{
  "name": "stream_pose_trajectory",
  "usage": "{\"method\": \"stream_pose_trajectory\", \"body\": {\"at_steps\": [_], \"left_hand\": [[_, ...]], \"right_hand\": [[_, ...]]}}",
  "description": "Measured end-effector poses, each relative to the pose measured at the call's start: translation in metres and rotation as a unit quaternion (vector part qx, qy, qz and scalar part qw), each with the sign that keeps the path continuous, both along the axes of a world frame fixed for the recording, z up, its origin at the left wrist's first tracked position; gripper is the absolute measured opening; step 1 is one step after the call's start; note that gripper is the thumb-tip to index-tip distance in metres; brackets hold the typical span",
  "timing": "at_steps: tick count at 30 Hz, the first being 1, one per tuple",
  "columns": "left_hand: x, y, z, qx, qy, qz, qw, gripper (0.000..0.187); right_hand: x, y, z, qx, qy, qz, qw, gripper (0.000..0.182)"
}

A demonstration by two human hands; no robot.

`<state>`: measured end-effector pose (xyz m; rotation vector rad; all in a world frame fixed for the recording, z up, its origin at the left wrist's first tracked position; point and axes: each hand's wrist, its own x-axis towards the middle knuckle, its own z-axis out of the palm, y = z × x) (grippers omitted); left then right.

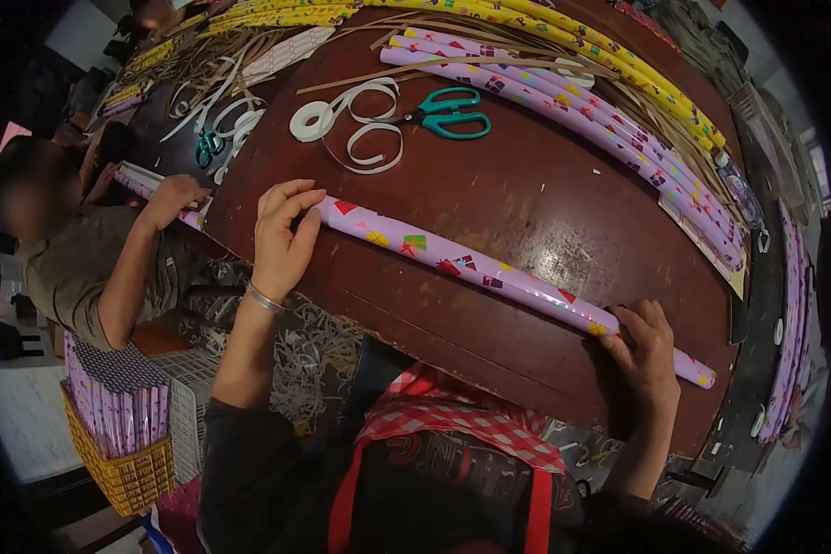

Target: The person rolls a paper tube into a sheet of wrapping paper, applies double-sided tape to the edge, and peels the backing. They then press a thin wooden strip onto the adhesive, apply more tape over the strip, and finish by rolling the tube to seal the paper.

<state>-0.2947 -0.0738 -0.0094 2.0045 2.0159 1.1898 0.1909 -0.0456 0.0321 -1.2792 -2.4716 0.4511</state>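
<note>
A pink roll of wrapping paper (489, 270) with small gift and flower prints lies slantwise across the table before me. At its left end, my left hand (286, 229) has thumb and fingers around the tip; a bracelet is on that wrist. Near the other end, my right hand (644, 346) is closed over the roll, and a short piece sticks out beyond it. Above the roll are teal-handled scissors (451, 114) and a roll of white tape (312, 121) with loose curls.
Several pink rolls (572, 106) and yellow rolls (637, 57) lie at the back among brown strips (360, 78). At left, another person (111, 249) handles a similar roll. A yellow basket (138, 471) holds upright rolls. Shredded paper (314, 369) lies below the table edge.
</note>
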Motion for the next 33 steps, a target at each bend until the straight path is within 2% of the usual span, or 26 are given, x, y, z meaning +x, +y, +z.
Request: {"method": "stream_pose_trajectory", "body": {"at_steps": [5,7,8,10,19,23,28,33], "left_hand": [[0.003,-0.005,-0.004,0.034,0.014,-0.012,0.999,0.022],[0.005,-0.011,-0.004,0.056,0.147,0.005,0.987,0.023],[0.007,-0.015,-0.003,0.055,0.147,0.005,0.988,0.023],[0.01,-0.021,-0.003,0.038,0.224,0.032,0.973,0.025],[0.0,-0.024,-0.014,0.071,0.162,-0.009,0.984,0.027],[0.01,-0.023,-0.002,0.034,0.158,0.023,0.987,0.025],[0.003,-0.025,-0.007,0.046,0.22,-0.008,0.974,0.031],[0.013,-0.023,0.001,0.027,0.19,0.009,0.981,0.036]], "right_hand": [[0.001,0.0,0.001,-0.012,-0.003,-0.01,1.0,0.04],[0.0,0.0,0.003,-0.018,-0.005,-0.012,1.0,0.04],[-0.001,0.0,0.004,-0.024,-0.008,-0.011,1.0,0.04],[0.0,0.001,0.002,-0.018,-0.002,-0.006,1.0,0.04],[0.0,0.003,0.002,-0.012,0.006,0.0,1.0,0.039],[0.001,0.002,0.002,-0.026,0.001,-0.011,1.0,0.039],[-0.001,0.001,0.004,-0.036,0.005,-0.016,0.999,0.038],[-0.001,0.002,0.004,-0.041,0.014,-0.02,0.999,0.04]]}}
